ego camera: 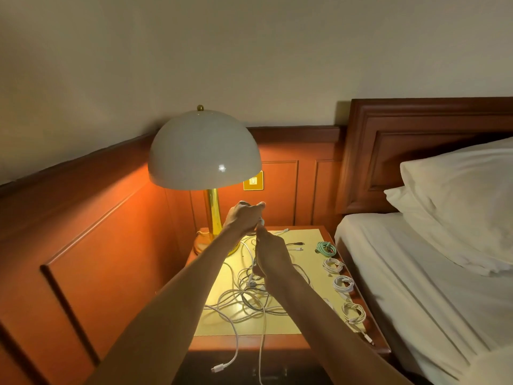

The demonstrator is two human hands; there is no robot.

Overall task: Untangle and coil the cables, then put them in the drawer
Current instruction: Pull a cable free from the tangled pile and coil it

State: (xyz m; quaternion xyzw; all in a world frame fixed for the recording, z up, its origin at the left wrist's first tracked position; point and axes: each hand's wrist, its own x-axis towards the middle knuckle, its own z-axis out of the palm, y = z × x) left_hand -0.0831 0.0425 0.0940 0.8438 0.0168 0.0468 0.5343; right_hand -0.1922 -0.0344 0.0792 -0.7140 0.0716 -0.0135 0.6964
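white cable [261,221] clamped in left hand [244,215] grip, right hand [270,257] grip pinching it below

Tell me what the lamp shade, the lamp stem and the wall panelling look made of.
Lamp shade: glossy white with a sharp highlight; likely painted metal, maybe glass or plastic. Lamp stem: polished brass-coloured metal with a mirror-like sheen. Wall panelling: reddish-brown wood, satin varnish, moulded frames.
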